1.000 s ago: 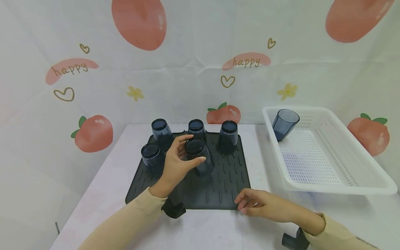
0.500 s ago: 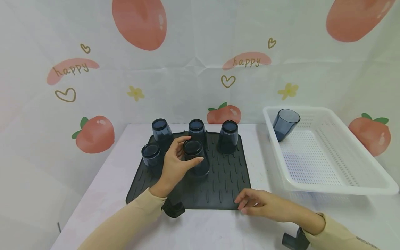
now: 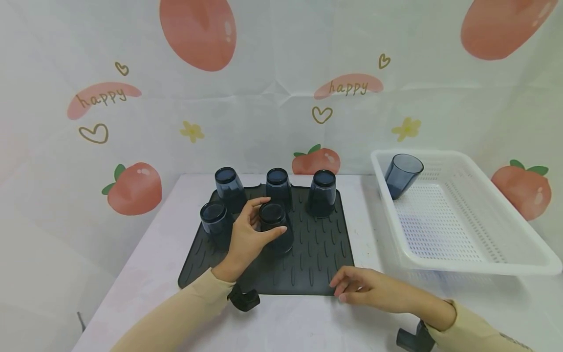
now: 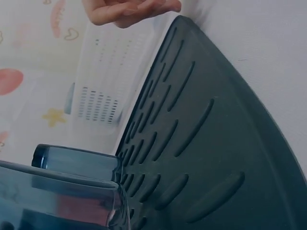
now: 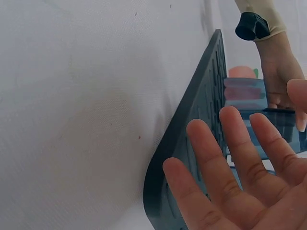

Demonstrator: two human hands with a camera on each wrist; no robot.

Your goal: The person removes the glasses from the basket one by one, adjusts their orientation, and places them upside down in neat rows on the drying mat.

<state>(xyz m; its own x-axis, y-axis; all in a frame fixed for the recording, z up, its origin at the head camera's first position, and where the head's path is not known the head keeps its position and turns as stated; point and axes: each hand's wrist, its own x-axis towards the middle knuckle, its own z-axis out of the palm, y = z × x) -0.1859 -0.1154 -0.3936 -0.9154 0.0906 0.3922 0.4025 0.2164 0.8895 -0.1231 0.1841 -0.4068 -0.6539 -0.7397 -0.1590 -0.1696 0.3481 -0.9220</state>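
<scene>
My left hand (image 3: 245, 239) holds a dark blue glass (image 3: 281, 245), turned upside down, its thumb on the near side and fingers on the far left side. In the left wrist view the rim of this glass (image 4: 62, 203) is right at the surface of the ribbed black drying mat (image 3: 303, 274). Several more upturned glasses stand on the mat: one at back left (image 3: 229, 188), one at back middle (image 3: 278, 183), one at back right (image 3: 322, 195) and one left of my hand (image 3: 215, 222). Near the mat's front right corner, my right hand (image 3: 369, 289) rests with loose fingers, holding nothing.
A white perforated basket (image 3: 475, 267) stands on the right of the white table (image 3: 299, 322). One blue glass (image 3: 401, 175) leans in its back left corner. Behind the table hangs a white backdrop (image 3: 264, 132) printed with fruit.
The held glass has gone down and slightly left onto the mat, behind the thumb, from a tilted pose to upright. The right hand has stayed in place.
</scene>
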